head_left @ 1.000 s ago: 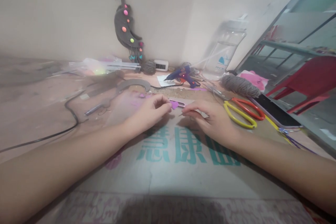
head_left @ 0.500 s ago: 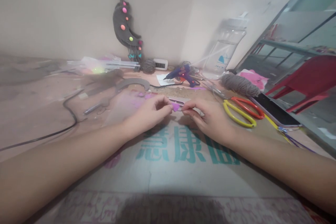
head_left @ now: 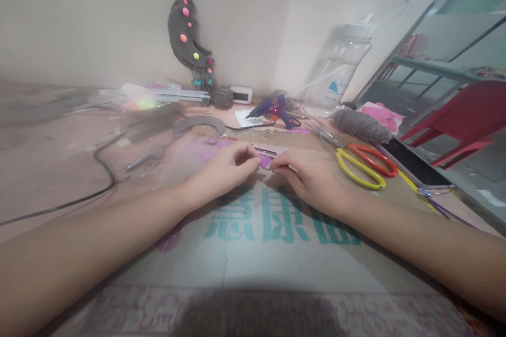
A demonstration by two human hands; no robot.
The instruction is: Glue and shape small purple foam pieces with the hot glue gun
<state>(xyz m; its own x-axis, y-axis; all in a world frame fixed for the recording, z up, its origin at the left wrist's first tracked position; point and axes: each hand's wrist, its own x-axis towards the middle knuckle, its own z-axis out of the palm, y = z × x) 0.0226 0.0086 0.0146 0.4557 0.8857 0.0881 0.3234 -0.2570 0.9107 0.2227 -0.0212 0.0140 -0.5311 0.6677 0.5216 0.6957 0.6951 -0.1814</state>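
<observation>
My left hand [head_left: 231,168] pinches a small purple piece [head_left: 264,161], perhaps felt or foam, between thumb and forefinger. From the other side, my right hand [head_left: 304,171] is closed in a pinch at the piece's right edge; whatever lies between those fingertips is too small to make out. Just behind the fingers a craft knife or similar slim tool [head_left: 264,151] lies on the board. More purple scraps [head_left: 205,154] are scattered left of my left hand. Both hands are above a board [head_left: 253,263] printed with teal characters.
A blue glue gun [head_left: 272,110] stands behind the hands. To the right are scissors [head_left: 361,168] with yellow and red handles, grey yarn [head_left: 359,126], a phone [head_left: 415,163] and a water bottle [head_left: 336,73]. A black cable [head_left: 106,184] runs at left; a grey crescent ornament [head_left: 182,37] hangs behind.
My right hand has shifted slightly left, bringing its fingertips closer to the purple piece. My left hand keeps its pinch. The view has tilted a little.
</observation>
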